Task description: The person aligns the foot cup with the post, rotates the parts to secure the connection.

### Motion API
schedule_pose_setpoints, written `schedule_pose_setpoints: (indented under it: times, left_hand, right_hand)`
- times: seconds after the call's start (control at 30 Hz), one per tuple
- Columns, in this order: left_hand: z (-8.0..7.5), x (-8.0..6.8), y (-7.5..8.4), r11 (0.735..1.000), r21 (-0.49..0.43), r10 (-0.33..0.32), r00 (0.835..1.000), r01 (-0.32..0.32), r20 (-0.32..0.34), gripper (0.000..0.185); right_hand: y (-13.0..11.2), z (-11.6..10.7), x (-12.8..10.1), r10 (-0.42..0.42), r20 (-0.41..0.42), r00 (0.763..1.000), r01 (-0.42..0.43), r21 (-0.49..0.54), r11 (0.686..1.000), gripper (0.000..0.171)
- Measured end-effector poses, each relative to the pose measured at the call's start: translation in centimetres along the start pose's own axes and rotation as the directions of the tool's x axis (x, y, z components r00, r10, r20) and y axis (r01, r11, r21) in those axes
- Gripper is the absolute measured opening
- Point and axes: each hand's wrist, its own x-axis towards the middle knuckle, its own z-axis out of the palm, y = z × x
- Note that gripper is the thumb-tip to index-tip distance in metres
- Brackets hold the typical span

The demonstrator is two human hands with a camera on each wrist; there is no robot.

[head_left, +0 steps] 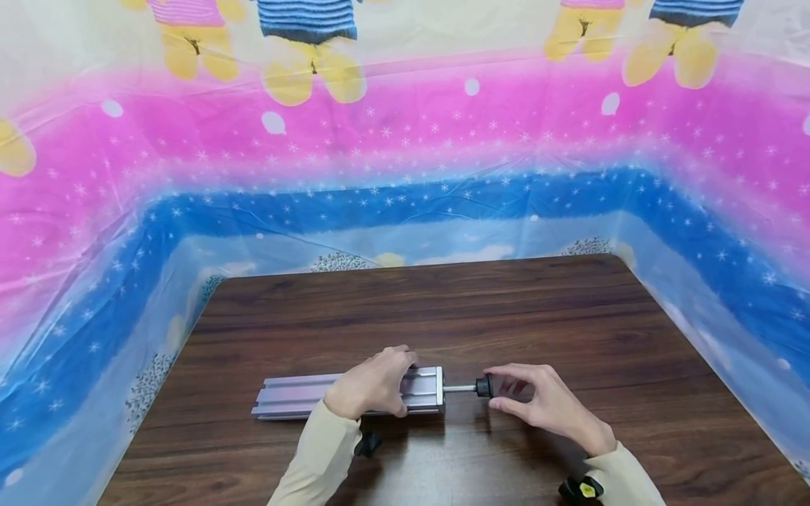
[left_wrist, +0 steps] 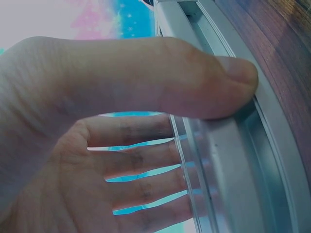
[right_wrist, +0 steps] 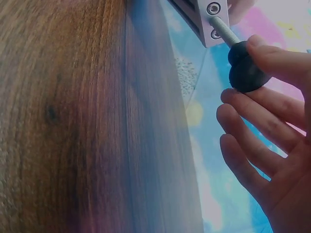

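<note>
A silver aluminium profile [head_left: 297,395] with long grooves lies left to right above the wooden table. My left hand [head_left: 373,383] grips it near its right end, the thumb [left_wrist: 214,87] on the near side and the fingers [left_wrist: 146,162] on the far side. From the end plate [right_wrist: 214,26], fixed with screws, sticks out a threaded rod [head_left: 460,388]. At its tip sits a black levelling foot [right_wrist: 247,70]. My right hand [head_left: 547,400] pinches this foot between thumb and forefinger, while its other fingers are spread and loosely bent.
The dark wooden table [head_left: 405,309] reaches back to a printed cloth [head_left: 405,204] that hangs behind it and along both sides. Black straps with small devices sit at both wrists.
</note>
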Motion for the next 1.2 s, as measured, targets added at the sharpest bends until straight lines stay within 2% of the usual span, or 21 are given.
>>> schedule_pose_setpoints:
  times: [0.17, 0.47, 1.03, 1.2]
  left_hand:
    - [0.07, 0.05, 0.04, 1.0, -0.001, -0.022, 1.0, 0.022, 0.004, 0.06]
    - [0.19, 0.02, -0.04, 1.0, 0.01, -0.005, 1.0, 0.005, -0.003, 0.059]
    - [0.07, -0.06, -0.13, 1.0, -0.012, 0.014, 1.0, -0.014, -0.005, 0.056]
    - [0.13, -0.18, -0.14, 0.999, -0.028, 0.027, 1.0, -0.027, -0.009, 0.056]
  right_hand:
    - [0.1, 0.01, 0.01, 0.041, 0.019, 0.999, -0.041, -0.011, 0.999, 0.034]
    - [0.01, 0.03, 0.29, 0.125, 0.058, 0.99, -0.125, -0.015, 0.992, 0.027]
    - [0.3, 0.24, 0.45, 0.152, 0.085, 0.985, -0.152, 0.001, 0.988, 0.023]
    - [0.28, 0.24, 0.23, 0.15, 0.089, 0.985, -0.147, -0.037, 0.988, 0.023]
